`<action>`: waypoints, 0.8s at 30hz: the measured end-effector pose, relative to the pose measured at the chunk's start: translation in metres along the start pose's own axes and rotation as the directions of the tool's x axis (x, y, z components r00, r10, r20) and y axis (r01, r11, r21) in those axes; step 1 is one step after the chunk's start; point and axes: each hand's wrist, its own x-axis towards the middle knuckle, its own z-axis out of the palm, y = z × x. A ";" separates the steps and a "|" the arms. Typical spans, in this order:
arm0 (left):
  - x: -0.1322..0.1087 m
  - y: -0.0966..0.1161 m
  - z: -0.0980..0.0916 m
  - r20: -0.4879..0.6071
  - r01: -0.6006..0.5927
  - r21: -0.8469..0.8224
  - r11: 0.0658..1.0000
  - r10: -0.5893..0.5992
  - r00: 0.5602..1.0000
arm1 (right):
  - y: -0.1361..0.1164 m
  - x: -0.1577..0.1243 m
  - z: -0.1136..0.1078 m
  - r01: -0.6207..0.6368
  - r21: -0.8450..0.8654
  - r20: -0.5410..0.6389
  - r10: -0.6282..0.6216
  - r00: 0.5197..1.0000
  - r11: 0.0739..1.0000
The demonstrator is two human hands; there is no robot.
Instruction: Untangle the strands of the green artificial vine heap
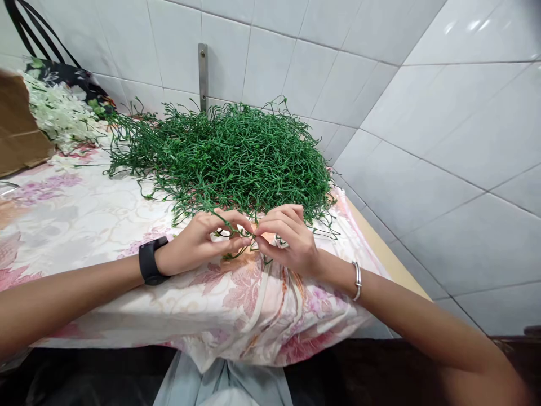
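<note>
Both hands meet at the near side of a big heap of thin green artificial flower stems (236, 155) with small knobbed ends. My left hand (200, 237), with a black band on its wrist, pinches a green stem (228, 225) between thumb and fingers. Right against it, my right hand (291, 237) has its thumb and forefinger closed on the same stem or a crossing one; I cannot tell which. Loose ends of green stem stick out below the fingertips. The cloth lies just beneath both hands.
A floral tablecloth (101, 214) covers the table and hangs in folds at the front. White artificial flowers (63, 113) lie at the back left, beside a cardboard box (19, 127) and a dark bag (80, 79). Tiled walls (443, 129) bound the back and right. A metal strip (203, 73) is fixed behind.
</note>
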 end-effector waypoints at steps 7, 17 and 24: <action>-0.002 0.000 0.001 0.047 -0.005 0.042 0.999 0.003 0.999 | 0.000 -0.001 0.000 0.018 0.099 0.091 -0.027 0.995 0.995; -0.004 -0.005 0.002 -0.029 -0.093 0.202 0.975 0.101 0.994 | 0.004 -0.001 0.003 -0.146 0.195 0.210 0.104 0.972 0.970; -0.004 -0.006 0.003 -0.028 -0.133 0.219 0.967 0.142 0.989 | 0.005 0.000 0.003 -0.168 0.210 0.227 0.119 0.966 0.963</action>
